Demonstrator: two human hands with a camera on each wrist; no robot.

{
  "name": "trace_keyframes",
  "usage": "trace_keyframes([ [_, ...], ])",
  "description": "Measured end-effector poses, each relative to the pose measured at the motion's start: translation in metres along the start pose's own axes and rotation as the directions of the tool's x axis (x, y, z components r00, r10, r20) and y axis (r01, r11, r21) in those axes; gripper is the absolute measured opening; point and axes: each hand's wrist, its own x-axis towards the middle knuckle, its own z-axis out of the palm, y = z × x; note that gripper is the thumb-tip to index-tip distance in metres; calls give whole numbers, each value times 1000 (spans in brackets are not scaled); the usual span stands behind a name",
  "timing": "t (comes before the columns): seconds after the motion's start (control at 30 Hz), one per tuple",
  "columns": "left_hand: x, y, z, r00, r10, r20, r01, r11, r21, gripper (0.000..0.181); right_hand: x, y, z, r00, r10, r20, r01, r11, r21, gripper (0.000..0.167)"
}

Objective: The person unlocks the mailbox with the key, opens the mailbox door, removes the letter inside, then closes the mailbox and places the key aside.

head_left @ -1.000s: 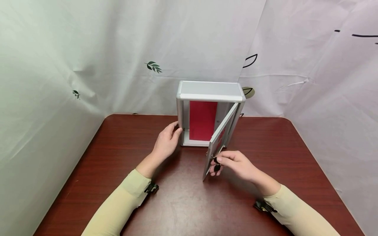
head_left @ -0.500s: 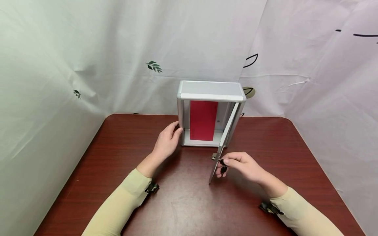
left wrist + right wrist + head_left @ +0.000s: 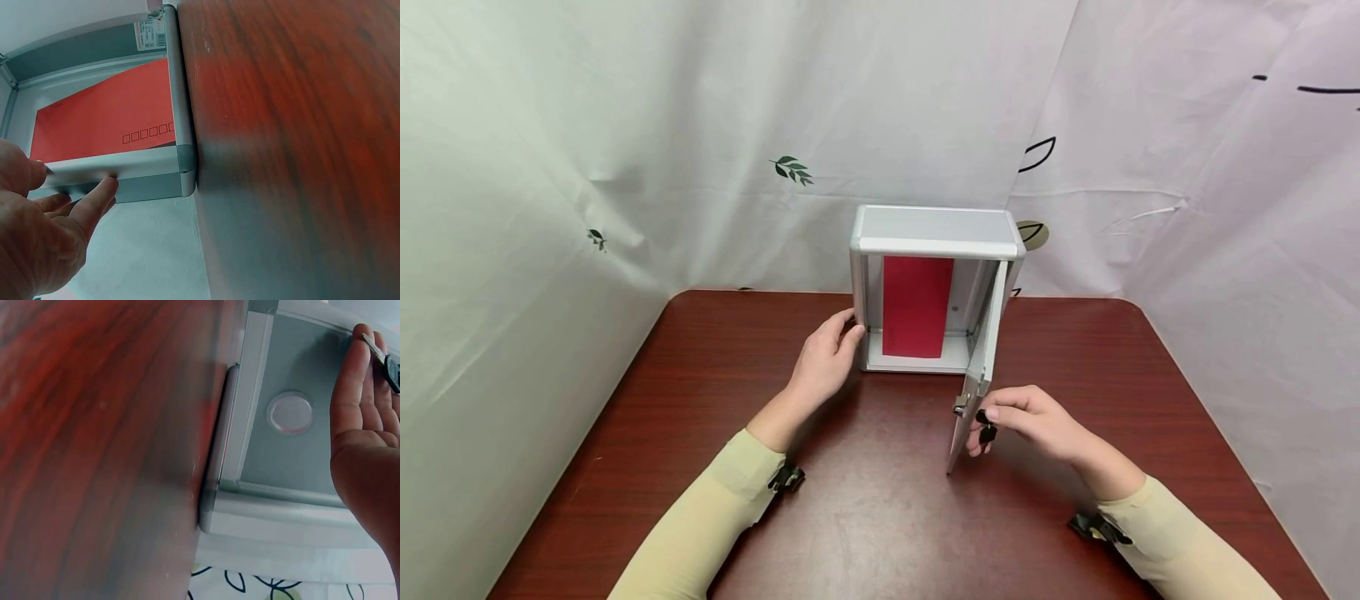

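A silver-framed box (image 3: 936, 229) stands upright with its door (image 3: 990, 337) swung out on the right side. Inside leans a red envelope (image 3: 916, 308), whose row of small printed squares shows in the left wrist view (image 3: 103, 119). My left hand (image 3: 822, 357) grips the box's left side, thumb at the front edge. Near the door's free edge, my right hand (image 3: 1037, 423) pinches a key with a black head (image 3: 982, 416); a second black piece (image 3: 987, 434) hangs below. A metal latch (image 3: 961, 405) juts from the door's inner face. In the right wrist view, a key (image 3: 375, 349) shows by the fingertips.
The box is on a dark red wooden table (image 3: 865, 517). Behind and at both sides hangs whitish cloth (image 3: 715, 125) with leaf prints, close behind the box. The door's free edge reaches forward over the table.
The door has swung further outward to the right, together with my right hand and the key, and more of the box's interior shows. My left hand has stayed in place.
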Motion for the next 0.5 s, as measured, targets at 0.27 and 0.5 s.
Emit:
trace_keyframes([
  [0.27, 0, 0, -1, 1000, -3, 4, 3, 1000, 9, 47, -3, -1, -10, 998, -23, 55, 23, 1000, 9, 34],
  [0.5, 1, 1, -1, 1000, -9, 8, 9, 1000, 4, 47, -7, -2, -16, 995, -29, 94, 27, 999, 28, 37],
])
